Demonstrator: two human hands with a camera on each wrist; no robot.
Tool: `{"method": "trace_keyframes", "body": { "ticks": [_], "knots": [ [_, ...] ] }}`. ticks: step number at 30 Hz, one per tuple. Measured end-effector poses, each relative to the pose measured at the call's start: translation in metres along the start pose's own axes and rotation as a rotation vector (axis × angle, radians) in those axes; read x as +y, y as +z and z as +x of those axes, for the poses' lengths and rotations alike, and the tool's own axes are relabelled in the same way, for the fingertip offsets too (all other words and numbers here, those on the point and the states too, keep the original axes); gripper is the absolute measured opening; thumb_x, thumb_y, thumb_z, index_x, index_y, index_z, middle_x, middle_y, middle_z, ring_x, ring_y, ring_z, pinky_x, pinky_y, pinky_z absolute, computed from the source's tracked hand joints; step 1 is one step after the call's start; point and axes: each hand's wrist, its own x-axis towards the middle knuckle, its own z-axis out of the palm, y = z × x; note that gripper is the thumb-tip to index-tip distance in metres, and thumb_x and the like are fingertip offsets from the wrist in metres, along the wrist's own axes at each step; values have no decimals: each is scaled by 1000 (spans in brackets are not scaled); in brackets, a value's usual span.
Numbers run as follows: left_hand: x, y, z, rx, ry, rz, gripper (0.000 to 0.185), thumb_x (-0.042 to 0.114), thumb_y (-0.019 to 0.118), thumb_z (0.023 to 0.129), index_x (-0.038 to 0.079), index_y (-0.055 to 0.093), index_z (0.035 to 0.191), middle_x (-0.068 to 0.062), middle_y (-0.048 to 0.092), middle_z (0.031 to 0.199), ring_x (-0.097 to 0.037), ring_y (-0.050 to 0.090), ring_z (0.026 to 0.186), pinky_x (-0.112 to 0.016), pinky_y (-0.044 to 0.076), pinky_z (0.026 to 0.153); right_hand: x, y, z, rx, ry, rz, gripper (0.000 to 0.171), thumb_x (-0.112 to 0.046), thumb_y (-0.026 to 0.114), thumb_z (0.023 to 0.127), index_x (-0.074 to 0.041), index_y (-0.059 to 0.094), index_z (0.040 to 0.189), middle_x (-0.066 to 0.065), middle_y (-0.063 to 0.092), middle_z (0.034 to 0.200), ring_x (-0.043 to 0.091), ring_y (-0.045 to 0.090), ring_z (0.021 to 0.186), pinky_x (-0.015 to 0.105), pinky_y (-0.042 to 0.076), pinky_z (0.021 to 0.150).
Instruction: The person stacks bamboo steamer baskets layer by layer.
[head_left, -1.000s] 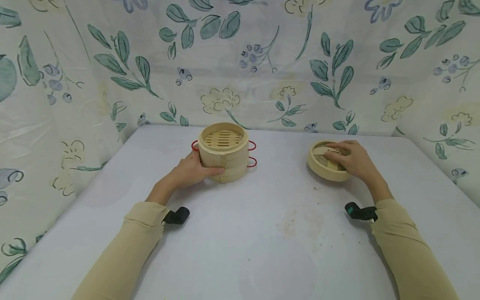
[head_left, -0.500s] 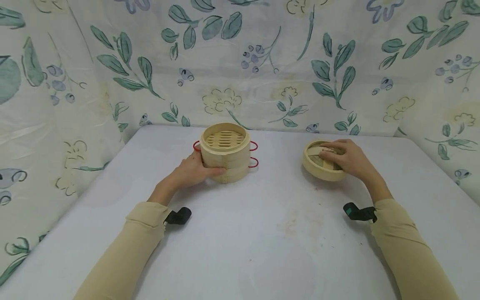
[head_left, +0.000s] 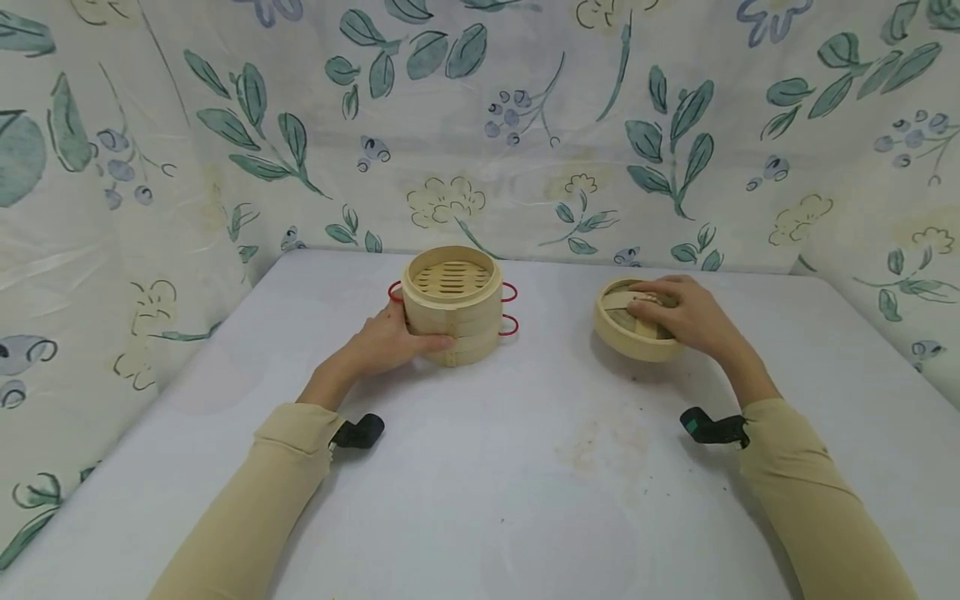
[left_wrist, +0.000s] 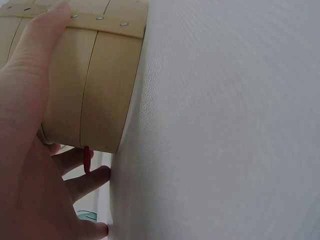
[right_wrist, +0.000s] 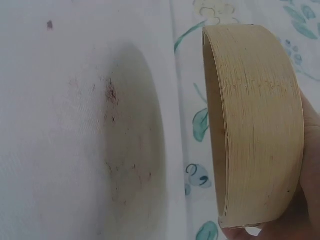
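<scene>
— Holding what, exactly, in your left hand (head_left: 385, 342)?

— My left hand grips the bamboo steamer (head_left: 452, 304), a stack of two tiers standing on the white table (head_left: 480, 467). My thumb lies across its near wall and my fingers curl round its left side, by the red wire handles (head_left: 508, 308). The left wrist view shows my palm flat against the wall and my fingertips low by one red loop.

— And your right hand (head_left: 686, 317)?

— It lies on top of the steamer lid (head_left: 628, 321), fingers curved over the top and round its far edge, holding it. The right wrist view shows a shadowed gap between the lid's rim and the table, so the lid is lifted clear of the surface.

— Where does the lid sit relative to the steamer?

— To the right of it, well apart, at about the same depth on the table. The steamer's top tier is open, its slatted floor showing. A floral cloth (head_left: 525, 125) hangs behind the table.
</scene>
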Motion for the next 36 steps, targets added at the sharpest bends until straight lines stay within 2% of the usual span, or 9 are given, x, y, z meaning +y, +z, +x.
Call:
{"method": "trace_keyframes", "body": {
  "ticks": [8, 14, 20, 27, 32, 36],
  "knots": [
    [0, -1, -1, 5, -1, -3, 102, 60, 77, 77, 20, 23, 153, -8, 45, 148, -31, 42, 136, -58, 31, 111, -5, 4, 2, -11, -23, -5, 60, -48, 60, 96, -9, 55, 141, 27, 37, 149, 47, 31, 138, 69, 28, 107],
    [0, 1, -2, 2, 1, -3, 101, 60, 77, 77, 20, 24, 153, -8, 46, 148, -31, 43, 136, -60, 26, 112, -9, 4, 1, -30, -35, -11, 60, -48, 60, 96, -9, 55, 141, 27, 37, 149, 46, 30, 140, 68, 27, 108],
    [3, 2, 0, 12, 29, 2, 102, 60, 77, 77, 21, 22, 154, -8, 46, 146, -29, 45, 132, -58, 31, 110, -14, -2, 2, -43, -55, -24, 59, -48, 60, 96, -9, 55, 141, 26, 39, 149, 45, 30, 140, 67, 25, 109],
    [3, 0, 2, 15, 36, 22, 102, 60, 77, 77, 19, 22, 153, -10, 47, 145, -30, 46, 131, -57, 34, 109, -24, -2, 11, -20, -73, 5, 58, -47, 60, 96, -10, 55, 141, 24, 42, 148, 44, 34, 136, 66, 28, 107],
    [3, 0, 2, 9, 18, 30, 103, 62, 76, 77, 19, 22, 153, -11, 46, 146, -31, 44, 134, -61, 29, 111, -31, 0, 21, -22, -90, 40, 57, -45, 60, 97, -9, 55, 141, 23, 47, 144, 41, 39, 133, 64, 30, 107],
    [2, -1, 0, 7, 5, 45, 104, 63, 75, 77, 20, 21, 154, -12, 45, 147, -33, 44, 133, -60, 33, 109, -36, 1, 28, -18, -103, 62, 56, -44, 61, 97, -9, 56, 140, 22, 50, 142, 40, 41, 132, 62, 30, 107]
  ]
}}
